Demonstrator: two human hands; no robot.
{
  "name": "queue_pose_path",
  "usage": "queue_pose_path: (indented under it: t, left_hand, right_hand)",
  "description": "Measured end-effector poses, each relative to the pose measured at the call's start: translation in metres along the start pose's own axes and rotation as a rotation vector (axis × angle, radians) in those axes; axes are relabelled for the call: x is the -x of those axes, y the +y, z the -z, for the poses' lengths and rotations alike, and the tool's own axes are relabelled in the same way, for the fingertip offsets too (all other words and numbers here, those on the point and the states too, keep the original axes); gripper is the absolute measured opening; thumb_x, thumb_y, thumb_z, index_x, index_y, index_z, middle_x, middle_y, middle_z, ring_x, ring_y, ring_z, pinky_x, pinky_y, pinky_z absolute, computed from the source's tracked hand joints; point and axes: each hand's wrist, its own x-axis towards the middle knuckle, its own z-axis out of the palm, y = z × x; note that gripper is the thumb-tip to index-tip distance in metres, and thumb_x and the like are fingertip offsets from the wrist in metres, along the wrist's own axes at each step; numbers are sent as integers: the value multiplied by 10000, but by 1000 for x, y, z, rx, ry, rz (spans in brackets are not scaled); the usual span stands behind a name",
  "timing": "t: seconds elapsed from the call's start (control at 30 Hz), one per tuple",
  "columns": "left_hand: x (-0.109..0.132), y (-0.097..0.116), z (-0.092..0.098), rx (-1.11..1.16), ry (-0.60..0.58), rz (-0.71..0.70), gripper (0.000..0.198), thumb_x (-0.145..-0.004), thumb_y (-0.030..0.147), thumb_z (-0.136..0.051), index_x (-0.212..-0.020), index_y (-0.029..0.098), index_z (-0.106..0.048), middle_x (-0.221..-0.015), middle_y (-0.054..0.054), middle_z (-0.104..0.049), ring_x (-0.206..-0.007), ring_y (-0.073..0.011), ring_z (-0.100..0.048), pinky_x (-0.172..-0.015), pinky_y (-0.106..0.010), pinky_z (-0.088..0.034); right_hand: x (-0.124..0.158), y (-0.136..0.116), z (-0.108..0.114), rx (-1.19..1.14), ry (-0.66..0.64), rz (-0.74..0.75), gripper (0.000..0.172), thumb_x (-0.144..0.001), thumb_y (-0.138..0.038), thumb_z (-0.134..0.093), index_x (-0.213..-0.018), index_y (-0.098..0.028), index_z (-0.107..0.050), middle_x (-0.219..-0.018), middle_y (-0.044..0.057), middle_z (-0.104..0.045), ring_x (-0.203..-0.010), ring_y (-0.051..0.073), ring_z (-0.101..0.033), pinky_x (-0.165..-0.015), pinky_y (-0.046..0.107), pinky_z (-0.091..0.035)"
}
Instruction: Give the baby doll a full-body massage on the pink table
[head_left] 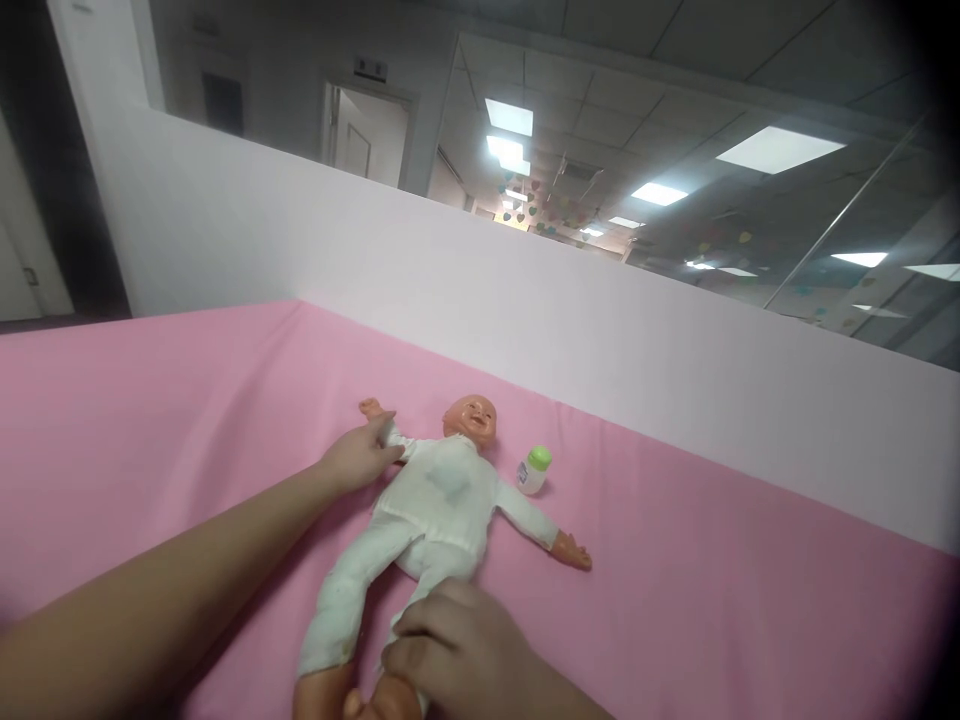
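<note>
A baby doll [439,490] in a white top and white trousers lies on its back, its head away from me and its arms spread. My left hand [362,455] is closed around the doll's sleeved arm on the left, with the doll's small hand showing beyond my fingers. Over the lower leg on the right, my right hand [461,640] has its fingers curled and hides much of that leg. The doll's feet are partly cut off by the lower edge of the view. Beside its shoulder stands a small clear bottle [534,472] with a green cap.
A pink cover [697,590] spreads under the doll, with creases along its back. Behind it runs a low white wall [420,260] topped by a glass pane. Ceiling lights and a doorway [367,135] show beyond.
</note>
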Motion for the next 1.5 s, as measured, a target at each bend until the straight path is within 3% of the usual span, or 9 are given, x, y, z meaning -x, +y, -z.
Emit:
queue_pose_path:
  t: [0.13,0.33,0.5,0.73,1.03,1.13,1.23,1.33,1.5]
  left_hand:
    - [1,0,1,1,-13,-27,818,-881,595,-558,-1609,274,-368,-1116,-89,-754,-1043,-355,-708,-869,-428,-517]
    - [15,14,-6,47,27,-409,690,-910,549,-598,-1529,256,-515,-1577,-94,-480,-1457,-350,-428,-1205,-456,-341]
    - [29,29,-13,-81,-126,-657,570,-932,503,-613,-1473,326,-586,-1671,-47,-353,-1554,-366,-245,-1268,-560,-187]
    - [26,28,-16,-142,-232,-685,577,-946,539,-588,-1493,358,-559,-1645,-51,-396,-1551,-368,-256,-1260,-579,-200]
    - [15,17,-20,67,-81,-485,667,-917,569,-609,-1533,333,-508,-1577,-77,-457,-1437,-346,-450,-1186,-456,-378]
    - [3,6,-16,56,30,-316,717,-908,587,-579,-1552,289,-473,-1491,-109,-537,-1324,-340,-557,-1098,-441,-444]
    - [-7,-5,-9,-12,55,-84,759,-906,620,-520,-1577,280,-419,-1201,-116,-701,-1091,-350,-676,-922,-446,-504]
    - [-12,-12,-4,-110,36,2,779,-893,639,-498,-1581,285,-408,-1017,-98,-740,-1101,-389,-660,-909,-450,-474]
    - [-18,-19,-7,-289,71,0,733,-852,633,-538,-1503,297,-524,-1314,-164,-675,-1279,-490,-519,-1072,-591,-313]
  right_hand:
    - [0,3,-12,39,-88,37,342,-889,-433,-640,-1152,-218,-602,-1065,29,-721,-905,160,-683,-842,281,-568]
    - [-3,-3,10,79,261,-27,398,-875,-377,-613,-1235,-209,-584,-1118,91,-711,-896,205,-686,-807,355,-588]
    - [7,9,27,229,430,-187,512,-878,-254,-622,-1376,-211,-512,-1385,164,-616,-1224,338,-627,-1008,578,-539]
    - [9,42,22,293,237,-516,472,-928,-194,-583,-1398,-211,-537,-1486,155,-559,-1370,314,-554,-1063,549,-547]
    - [4,19,28,313,311,-294,440,-858,-265,-674,-1285,-204,-586,-1390,150,-615,-1320,339,-574,-1077,587,-517]
    - [-2,4,33,232,255,-190,461,-809,-261,-682,-1258,-193,-599,-1316,127,-660,-1228,306,-630,-1064,526,-532]
    - [-6,-5,26,133,110,-44,386,-850,-323,-678,-1214,-209,-621,-1192,65,-723,-1088,225,-678,-994,387,-571]
    - [-2,-5,7,103,-61,54,292,-898,-446,-672,-1110,-247,-651,-1066,13,-750,-956,179,-686,-889,314,-581]
    - [5,1,-12,17,-168,24,384,-916,-575,-661,-1114,-246,-663,-1041,6,-751,-904,163,-666,-938,326,-546]
